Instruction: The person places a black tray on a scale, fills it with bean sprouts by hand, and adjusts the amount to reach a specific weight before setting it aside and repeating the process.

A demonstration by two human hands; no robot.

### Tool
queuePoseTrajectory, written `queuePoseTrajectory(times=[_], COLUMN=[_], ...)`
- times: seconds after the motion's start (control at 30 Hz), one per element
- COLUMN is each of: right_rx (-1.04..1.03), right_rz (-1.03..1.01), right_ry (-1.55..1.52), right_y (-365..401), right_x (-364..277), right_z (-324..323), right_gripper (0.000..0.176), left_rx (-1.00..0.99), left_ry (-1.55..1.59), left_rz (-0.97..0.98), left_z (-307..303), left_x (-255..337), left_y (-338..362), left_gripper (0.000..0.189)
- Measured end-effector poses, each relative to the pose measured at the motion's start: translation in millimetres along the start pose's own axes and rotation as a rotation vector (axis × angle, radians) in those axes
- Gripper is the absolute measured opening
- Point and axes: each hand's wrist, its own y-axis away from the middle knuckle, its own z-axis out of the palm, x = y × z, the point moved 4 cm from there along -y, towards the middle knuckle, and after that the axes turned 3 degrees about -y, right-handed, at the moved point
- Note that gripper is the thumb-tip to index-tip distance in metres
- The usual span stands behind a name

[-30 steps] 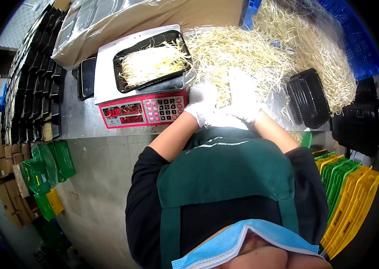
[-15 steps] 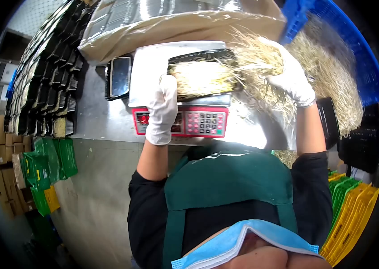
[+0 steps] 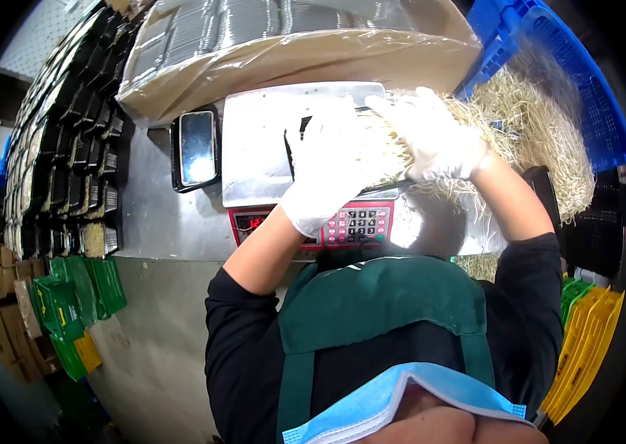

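Left hand, white-gloved, flat, fingers spread over pale bean sprouts in black plastic tray on red-faced steel scale. Right hand clutches sprout bunch. Best press lightly, tucking strands inside rim.

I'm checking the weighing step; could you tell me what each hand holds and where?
The right hand grips bean sprouts from above, at the right end of the black tray; the left hand presses on them, grip unclear.
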Motion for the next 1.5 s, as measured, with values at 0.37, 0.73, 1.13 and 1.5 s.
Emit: queuePoseTrajectory(times=[0.37, 0.73, 1.13, 1.5], right_rx=[-0.094, 0.32, 0.504, 0.073], right_rz=[0.191, 0.477, 0.917, -0.002], right_ry=[-0.024, -0.68, -0.241, -0.295], right_y=[16, 178, 263, 6], right_x=[2, 87, 22, -12], right_z=[15, 83, 134, 7], right_gripper=[0.039, 0.049, 0.064, 0.078], left_rx=[0.073, 0.079, 0.516, 0.438], left_ry=[-1.034, -1.21, -0.537, -1.256], left_rz=[0.372, 0.255, 0.247, 0.548], left_z=[-5, -3, -83, -5], left_x=[19, 25, 40, 42], left_y=[-10, 2, 71, 40], left_gripper=[0.057, 0.06, 0.048, 0.034])
